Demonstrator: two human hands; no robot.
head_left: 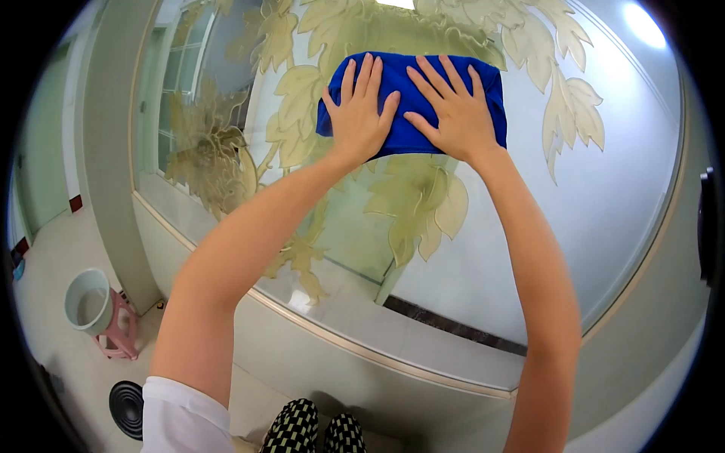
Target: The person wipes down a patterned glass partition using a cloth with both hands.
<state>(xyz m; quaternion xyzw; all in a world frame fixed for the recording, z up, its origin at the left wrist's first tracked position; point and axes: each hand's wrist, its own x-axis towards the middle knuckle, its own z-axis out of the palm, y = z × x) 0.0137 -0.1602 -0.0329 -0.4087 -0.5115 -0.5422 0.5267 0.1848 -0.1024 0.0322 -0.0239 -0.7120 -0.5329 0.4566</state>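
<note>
A folded blue cloth (411,98) lies flat against a large glass pane (483,279) decorated with pale leaf and flower patterns. My left hand (361,113) presses on the left part of the cloth, its fingers pointing up and its thumb held out. On the right part rests my right hand (457,113), palm down, with the fingers spread. Both arms are stretched out in front of me, and the hands are a short way apart. The cloth's side edges stick out past both hands.
At the lower left, a light basin (87,300) stands on a pink stool (121,332). A round black object (127,409) is on the floor below it. A pale frame (325,332) borders the glass. A doorway (45,151) shows at the far left.
</note>
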